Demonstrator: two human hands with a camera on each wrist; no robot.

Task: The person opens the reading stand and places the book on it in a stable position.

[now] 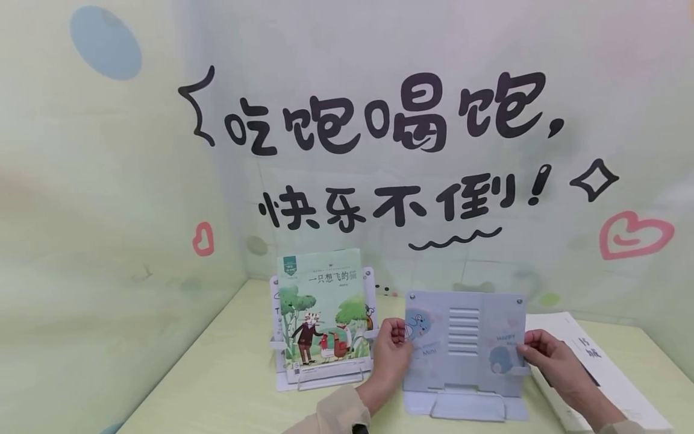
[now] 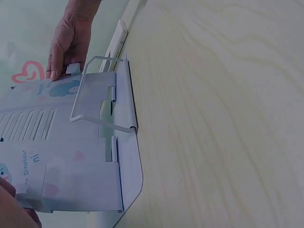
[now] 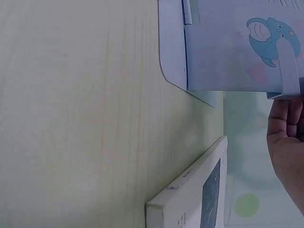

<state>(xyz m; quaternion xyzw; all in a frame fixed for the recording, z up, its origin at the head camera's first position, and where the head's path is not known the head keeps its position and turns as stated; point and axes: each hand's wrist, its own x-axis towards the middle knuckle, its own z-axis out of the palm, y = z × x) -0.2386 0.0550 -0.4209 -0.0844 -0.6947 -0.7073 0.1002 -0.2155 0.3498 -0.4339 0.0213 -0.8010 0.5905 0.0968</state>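
Note:
A pale blue metal bookstand (image 1: 434, 380) with dinosaur pictures and a slotted middle stands upright on the table, its back leaning over a flat base. My left hand (image 1: 391, 355) grips the left edge of its back panel, fingers curled at the edge. On the opposite side, my right hand (image 1: 561, 364) pinches the right edge just above a white side clip (image 1: 520, 371). The right wrist view shows that clip folded over the panel, with the right hand's fingers right at its bend. A wire page holder (image 2: 78, 95) juts forward from the base.
Left of the hands, a second bookstand (image 1: 372, 283) holds a green picture book (image 1: 325, 301) upright. A thick white book (image 1: 612, 374) lies flat behind my right forearm. Behind the pale wood-grain table (image 1: 217, 386) hangs a printed backdrop (image 1: 379, 36) with large black lettering.

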